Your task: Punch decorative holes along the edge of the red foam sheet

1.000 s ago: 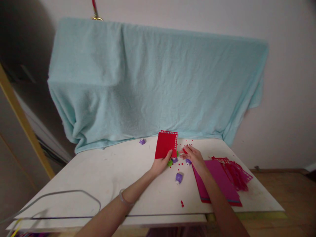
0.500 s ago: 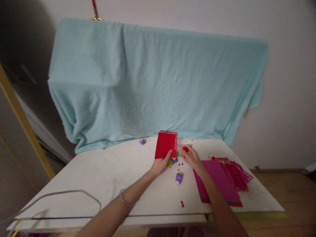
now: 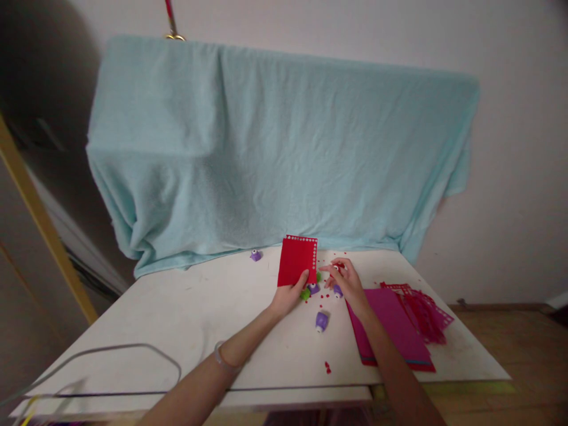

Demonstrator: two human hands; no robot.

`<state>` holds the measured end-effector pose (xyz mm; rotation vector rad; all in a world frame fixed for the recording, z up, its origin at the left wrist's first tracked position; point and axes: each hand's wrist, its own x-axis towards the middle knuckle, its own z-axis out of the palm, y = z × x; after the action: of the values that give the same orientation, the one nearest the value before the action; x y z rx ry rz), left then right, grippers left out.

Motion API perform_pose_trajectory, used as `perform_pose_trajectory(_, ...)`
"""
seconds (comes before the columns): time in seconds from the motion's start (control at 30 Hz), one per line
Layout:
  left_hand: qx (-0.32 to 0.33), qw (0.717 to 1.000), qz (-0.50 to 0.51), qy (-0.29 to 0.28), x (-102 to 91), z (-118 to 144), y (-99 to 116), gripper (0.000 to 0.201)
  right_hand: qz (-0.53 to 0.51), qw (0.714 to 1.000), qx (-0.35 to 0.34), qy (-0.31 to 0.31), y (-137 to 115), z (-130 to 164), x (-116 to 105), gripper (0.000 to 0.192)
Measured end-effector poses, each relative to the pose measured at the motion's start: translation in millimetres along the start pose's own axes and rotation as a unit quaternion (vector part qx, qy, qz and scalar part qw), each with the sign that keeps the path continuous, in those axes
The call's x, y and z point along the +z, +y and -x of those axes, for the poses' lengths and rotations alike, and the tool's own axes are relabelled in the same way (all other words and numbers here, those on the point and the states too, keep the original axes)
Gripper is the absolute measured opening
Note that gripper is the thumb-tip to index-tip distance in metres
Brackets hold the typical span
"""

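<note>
My left hand holds a red card upright by its lower edge; the card has small holes punched along its top and right edges. My right hand is just right of the card, its fingers closed on a small red punch. Small purple punches lie by my hands: one under the card, one under my right hand, one nearer me. A green punch sits beside my left thumb.
The white table also carries a stack of pink and red sheets, punched red strips, red paper bits and another purple punch. A light blue towel hangs behind. A bent wire lies at the front left.
My right hand picked the small red punch up off the table and brought it to the card's right edge. My left hand and the card stayed almost still.
</note>
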<state>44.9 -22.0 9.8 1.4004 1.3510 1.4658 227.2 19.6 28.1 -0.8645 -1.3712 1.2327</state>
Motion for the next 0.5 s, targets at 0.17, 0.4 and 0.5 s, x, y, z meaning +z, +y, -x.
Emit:
perform_pose_trajectory(0.17,-0.004,1.000,0.004,-0.005,-1.8,0.8,2.0,0.046,0.018,1.000,0.006,-0.001,-5.3,3.8,0.7,0.049)
perform_pose_trajectory(0.4,-0.011,1.000,-0.002,0.000,-2.0,1.2,1.8,0.048,0.054,0.998,0.010,-0.031,-9.6,3.8,-4.6,0.045)
perform_pose_trajectory(0.5,-0.016,1.000,-0.004,0.005,-1.5,1.3,2.1,0.048,0.050,0.998,0.023,-0.031,-5.9,1.9,-6.1,0.047)
